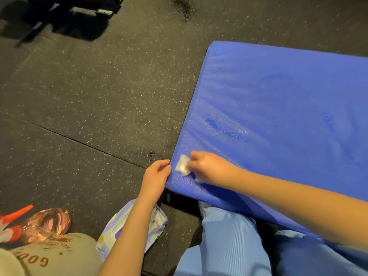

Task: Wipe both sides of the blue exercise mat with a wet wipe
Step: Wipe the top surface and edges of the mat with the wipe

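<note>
A thick blue exercise mat [278, 108] lies on the dark speckled floor, filling the right half of the view, with damp streaks across its top. My right hand [207, 168] holds a crumpled white wet wipe [182, 165] against the mat's near left corner. My left hand [157, 176] grips the mat's left edge at that same corner, thumb on top. The mat's near edge rests over my knees in light blue trousers.
A wet wipe packet [135, 226] lies on the floor under my left forearm. A beige bag with lettering [57, 253] and a shiny copper-coloured item [47, 224] sit at the lower left. Dark gym equipment [65, 12] stands at the far upper left.
</note>
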`<state>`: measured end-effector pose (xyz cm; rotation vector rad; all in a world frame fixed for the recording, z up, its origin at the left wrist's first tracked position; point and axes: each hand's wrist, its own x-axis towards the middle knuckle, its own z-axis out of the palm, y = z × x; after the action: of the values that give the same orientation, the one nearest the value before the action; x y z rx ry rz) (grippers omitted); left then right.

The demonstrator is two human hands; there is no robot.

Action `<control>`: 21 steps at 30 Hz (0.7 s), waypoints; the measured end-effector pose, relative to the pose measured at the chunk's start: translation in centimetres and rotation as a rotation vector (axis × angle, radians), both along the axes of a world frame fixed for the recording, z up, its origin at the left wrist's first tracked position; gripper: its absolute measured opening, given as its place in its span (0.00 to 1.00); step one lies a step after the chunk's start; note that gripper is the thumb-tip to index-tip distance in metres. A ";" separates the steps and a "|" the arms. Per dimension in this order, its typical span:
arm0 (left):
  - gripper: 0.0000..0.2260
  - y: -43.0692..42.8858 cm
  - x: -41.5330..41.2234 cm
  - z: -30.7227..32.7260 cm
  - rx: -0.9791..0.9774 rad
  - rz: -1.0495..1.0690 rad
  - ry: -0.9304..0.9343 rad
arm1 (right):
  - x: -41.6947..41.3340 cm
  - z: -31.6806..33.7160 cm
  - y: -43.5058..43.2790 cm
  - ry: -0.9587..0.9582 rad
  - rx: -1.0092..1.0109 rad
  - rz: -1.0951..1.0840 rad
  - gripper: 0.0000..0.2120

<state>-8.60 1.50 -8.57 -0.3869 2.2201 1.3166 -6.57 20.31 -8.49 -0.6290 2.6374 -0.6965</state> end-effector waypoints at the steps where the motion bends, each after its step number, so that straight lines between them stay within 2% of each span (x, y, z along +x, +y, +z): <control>1: 0.09 0.1 0.1 0.1 -0.004 -0.018 0.019 | -0.6 -0.3 0.9 0.020 0.059 -0.118 0.10; 2: 0.10 0.3 0.2 0.3 -0.008 -0.028 0.032 | -0.6 -0.4 1.7 0.024 0.078 -0.205 0.10; 4: 0.11 0.7 0.3 0.3 -0.036 -0.051 0.065 | 0.8 -0.1 1.9 0.023 -0.021 -0.224 0.07; 6: 0.12 1.0 0.4 0.1 -0.112 -0.101 0.122 | 3.5 0.8 1.4 -0.024 -0.098 -0.063 0.05; 8: 0.13 1.3 0.6 -0.4 -0.204 -0.181 0.191 | 4.4 1.2 2.4 -0.059 -0.055 0.031 0.05; 9: 0.14 1.5 0.7 -0.4 -0.236 -0.202 0.205 | 3.8 1.2 3.3 -0.049 -0.015 -0.017 0.05; 11: 0.15 1.9 1.0 -0.5 -0.273 -0.198 0.203 | 2.5 0.5 5.3 -0.014 0.109 -0.248 0.08; 13: 0.15 2.2 1.2 -0.6 -0.306 -0.196 0.221 | 2.4 0.2 6.1 0.011 0.125 -0.406 0.08; 14: 0.15 2.2 1.2 -0.7 -0.324 -0.198 0.231 | 3.0 0.2 5.9 0.008 0.070 -0.405 0.07; 17: 0.14 2.7 1.0 -0.5 -0.375 -0.204 0.250 | 6.1 1.4 4.5 -0.043 -0.077 -0.184 0.07; 19: 0.14 3.1 0.9 -0.4 -0.415 -0.215 0.262 | 6.3 1.6 5.3 -0.082 -0.066 -0.135 0.08; 21: 0.16 3.5 1.1 -0.5 -0.463 -0.242 0.275 | 5.0 1.0 7.0 -0.071 0.021 -0.216 0.08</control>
<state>-7.53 4.97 -9.06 -0.0939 2.7028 0.7584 -1.61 27.28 -7.48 -0.3098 2.6666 -0.7353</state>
